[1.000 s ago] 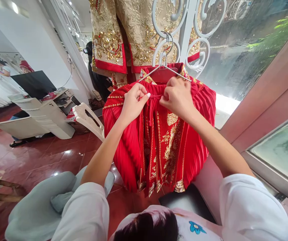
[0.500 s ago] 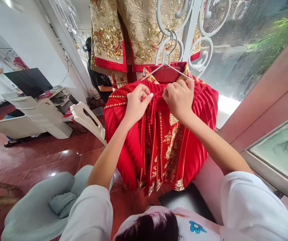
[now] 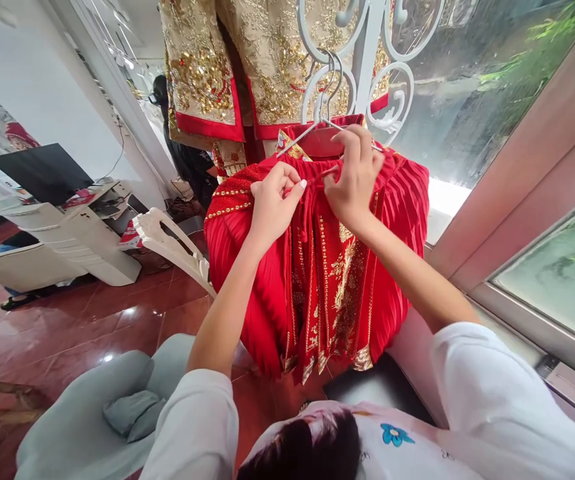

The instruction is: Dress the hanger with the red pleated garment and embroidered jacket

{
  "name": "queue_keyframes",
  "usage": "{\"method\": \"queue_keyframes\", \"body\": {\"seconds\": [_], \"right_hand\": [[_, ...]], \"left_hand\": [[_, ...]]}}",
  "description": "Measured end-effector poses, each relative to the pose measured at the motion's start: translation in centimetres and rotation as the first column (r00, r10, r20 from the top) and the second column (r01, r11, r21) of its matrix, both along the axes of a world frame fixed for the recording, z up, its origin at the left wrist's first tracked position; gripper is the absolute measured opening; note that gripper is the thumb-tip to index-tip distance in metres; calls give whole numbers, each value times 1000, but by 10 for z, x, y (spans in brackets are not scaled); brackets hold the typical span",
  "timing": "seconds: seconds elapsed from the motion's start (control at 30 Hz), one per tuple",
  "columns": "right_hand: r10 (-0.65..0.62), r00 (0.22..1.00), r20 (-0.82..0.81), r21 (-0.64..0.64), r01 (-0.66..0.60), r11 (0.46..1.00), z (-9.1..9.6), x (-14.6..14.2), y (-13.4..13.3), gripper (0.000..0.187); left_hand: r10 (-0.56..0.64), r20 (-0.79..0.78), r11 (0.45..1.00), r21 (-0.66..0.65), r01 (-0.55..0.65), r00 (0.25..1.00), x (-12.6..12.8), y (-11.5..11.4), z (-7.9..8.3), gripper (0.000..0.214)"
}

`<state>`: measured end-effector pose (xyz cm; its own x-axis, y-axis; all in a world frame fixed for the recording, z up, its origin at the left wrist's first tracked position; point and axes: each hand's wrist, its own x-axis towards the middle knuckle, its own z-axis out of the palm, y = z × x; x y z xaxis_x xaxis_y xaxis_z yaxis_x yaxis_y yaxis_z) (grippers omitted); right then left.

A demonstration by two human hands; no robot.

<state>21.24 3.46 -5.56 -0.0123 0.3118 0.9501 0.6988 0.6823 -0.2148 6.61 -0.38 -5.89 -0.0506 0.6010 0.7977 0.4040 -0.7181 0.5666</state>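
Observation:
A red pleated garment [image 3: 397,220] with gold trim hangs in front of me on a metal hanger [image 3: 295,141], hooked on white scrollwork. At its gathered top, a thin red cord [image 3: 328,172] runs between my hands. My left hand [image 3: 275,200] is closed in a pinch on the cord at the left of the middle. My right hand [image 3: 352,177] grips the cord between thumb and bent fingers, its other fingers raised by the hanger's right arm. Embroidered red panels [image 3: 330,287] hang below the hands.
Gold-embroidered garments [image 3: 202,73] hang behind the scrollwork [image 3: 365,47]. To the left stand a white chair [image 3: 167,237], a desk with a dark monitor [image 3: 42,172] and a grey-blue armchair [image 3: 82,400]. A person in black [image 3: 187,153] is beyond. A window [image 3: 467,87] lies to the right.
My right hand has turned and lifted its fingers, drawing the red cord into view between the hands. My left hand keeps its pinch. The whole view has shifted slightly.

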Motion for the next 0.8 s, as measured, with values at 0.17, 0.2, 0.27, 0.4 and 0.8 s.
{"method": "queue_keyframes", "body": {"seconds": [0.17,0.2,0.27,0.4,0.8], "right_hand": [[140,990,-33,2,-140,990,1,-4,11,24],[126,992,15,-11,-126,992,2,2,10,20],[61,994,90,-26,-59,998,2,17,9,14],[-46,998,-35,-7,46,999,-9,29,10,17],[-168,984,52,-15,169,986,-18,45,3,16]], "left_hand": [[-42,-48,999,-23,41,998,-6,-4,4,14],[-53,-49,998,-30,52,997,-7,-5,5,14],[-68,-58,997,-42,65,996,-7,-7,5,14],[-18,-80,999,-33,15,997,-3,-8,5,14],[-41,-82,999,-37,38,996,-7,-5,3,13]]}}
